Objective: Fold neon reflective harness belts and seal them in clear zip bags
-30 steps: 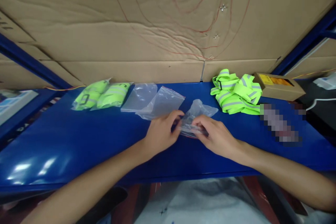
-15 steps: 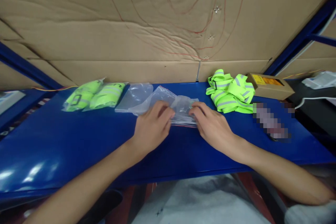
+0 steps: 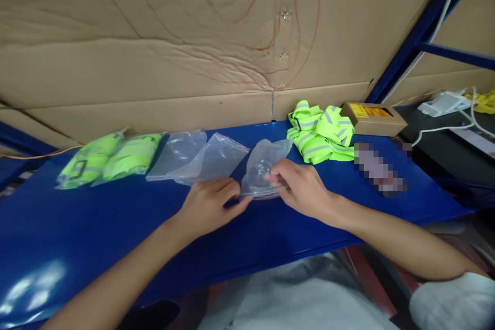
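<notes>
A clear zip bag (image 3: 266,162) with a red line along its near edge lies before me on the blue table, its film puffed and creased. My left hand (image 3: 212,202) is at the bag's near left corner, thumb and fingers curled together on the edge. On the opposite side, my right hand (image 3: 303,185) pinches the film near the right edge. More flat clear bags (image 3: 220,157) rest just beyond my left hand, overlapping. Beyond my right hand sits a loose heap of neon yellow reflective straps (image 3: 320,134) with grey stripes.
Two packed bags of neon straps (image 3: 131,154) lie at the left on the blue table (image 3: 154,247). An open cardboard box (image 3: 373,118) stands at the back right, with a pixelated object (image 3: 381,170) in front of it. A cardboard wall (image 3: 174,72) closes off the back.
My view has turned to the right. Both hands have shifted along the bag's near edge, and its film, bunched up a second ago, is now spread out more and puffed.
</notes>
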Demonstrator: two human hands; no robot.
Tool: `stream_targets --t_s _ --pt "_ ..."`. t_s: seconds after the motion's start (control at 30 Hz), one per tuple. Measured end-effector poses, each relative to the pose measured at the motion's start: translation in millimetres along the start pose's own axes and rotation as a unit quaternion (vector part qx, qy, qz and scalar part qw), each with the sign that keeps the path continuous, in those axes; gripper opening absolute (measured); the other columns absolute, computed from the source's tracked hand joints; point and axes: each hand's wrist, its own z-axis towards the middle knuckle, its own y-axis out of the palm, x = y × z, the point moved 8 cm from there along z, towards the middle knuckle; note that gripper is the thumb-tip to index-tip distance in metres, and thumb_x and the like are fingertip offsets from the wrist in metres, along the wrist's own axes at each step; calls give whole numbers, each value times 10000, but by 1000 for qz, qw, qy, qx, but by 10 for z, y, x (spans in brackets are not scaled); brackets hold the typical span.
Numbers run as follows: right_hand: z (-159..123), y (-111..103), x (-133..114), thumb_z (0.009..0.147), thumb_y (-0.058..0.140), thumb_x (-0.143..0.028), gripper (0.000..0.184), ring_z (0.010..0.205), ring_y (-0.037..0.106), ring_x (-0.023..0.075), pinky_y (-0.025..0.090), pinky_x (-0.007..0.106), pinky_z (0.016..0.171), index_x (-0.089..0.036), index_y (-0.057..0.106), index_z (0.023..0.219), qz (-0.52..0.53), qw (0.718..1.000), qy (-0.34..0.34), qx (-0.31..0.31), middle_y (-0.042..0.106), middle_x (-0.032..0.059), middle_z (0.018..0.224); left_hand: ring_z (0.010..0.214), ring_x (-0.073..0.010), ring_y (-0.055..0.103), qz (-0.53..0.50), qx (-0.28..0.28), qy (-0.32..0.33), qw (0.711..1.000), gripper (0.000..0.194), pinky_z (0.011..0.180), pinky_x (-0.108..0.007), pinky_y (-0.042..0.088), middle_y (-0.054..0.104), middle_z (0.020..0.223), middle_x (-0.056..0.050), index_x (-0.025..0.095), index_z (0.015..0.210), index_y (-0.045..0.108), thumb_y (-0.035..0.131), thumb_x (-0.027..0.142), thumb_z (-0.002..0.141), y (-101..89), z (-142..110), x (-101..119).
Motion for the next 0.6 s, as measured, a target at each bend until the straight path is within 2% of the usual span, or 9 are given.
stream_targets --t_s 0.1,0.17,0.27,0.33,0.43,0.5,0.57,0.6 --pt "11 143 7 993 544 -204 54 852 664 187 467 282 707 -189 578 1031 -12 998 -19 -63 688 65 987 572 -95 561 15 -24 -5 1000 290 580 -235 381 595 640 33 186 700 548 561 243 984 115 -17 -31" --pt "1 249 -9 1027 572 -334 239 1033 662 232 491 344 872 -159 590 1189 -26 992 -44 -116 690 117 1142 527 -92 521 30 -17 -29 999 302 553 -244 347 558 599 37 185 665 516 538 207 965 118 -28 -135" --pt "-28 341 -20 1039 544 -456 491 1282 576 276 361 493 1133 -150 508 1422 -54 982 -60 -168 614 169 1387 462 -84 438 52 7 -77 996 332 520 -254 289 474 530 46 187 600 430 537 184 915 42 -47 -343" --pt "-17 312 24 1048 504 -489 537 1378 509 294 240 571 1204 -182 475 1488 -97 982 -39 -160 551 178 1486 441 -78 397 62 18 -105 992 345 515 -251 269 421 501 54 189 582 379 532 180 891 -17 -60 -458" --pt "41 76 281 1046 481 -504 580 1507 344 365 131 687 1209 -209 435 1544 -205 972 74 -82 412 194 1614 433 -72 365 67 22 -134 988 353 512 -246 252 379 490 61 190 581 344 527 196 882 -59 -80 -549" --pt "43 -150 564 1028 494 -532 655 1550 232 426 92 786 1166 -206 378 1584 -276 944 177 -32 291 204 1679 442 -73 370 64 18 -142 988 352 516 -244 253 386 495 59 189 582 345 522 210 884 -46 -87 -558" --pt "9 -332 879 1003 505 -579 758 1560 164 470 107 856 1113 -197 293 1622 -314 913 262 -18 183 213 1712 451 -73 382 58 10 -143 988 349 524 -242 263 402 500 57 187 582 355 516 224 889 -9 -90 -543" --pt "-18 -389 1040 993 507 -600 804 1558 155 484 152 865 1097 -189 251 1635 -317 901 296 -25 140 219 1719 455 -73 388 55 5 -142 988 347 529 -241 269 411 502 57 186 582 362 512 229 892 13 -89 -533"
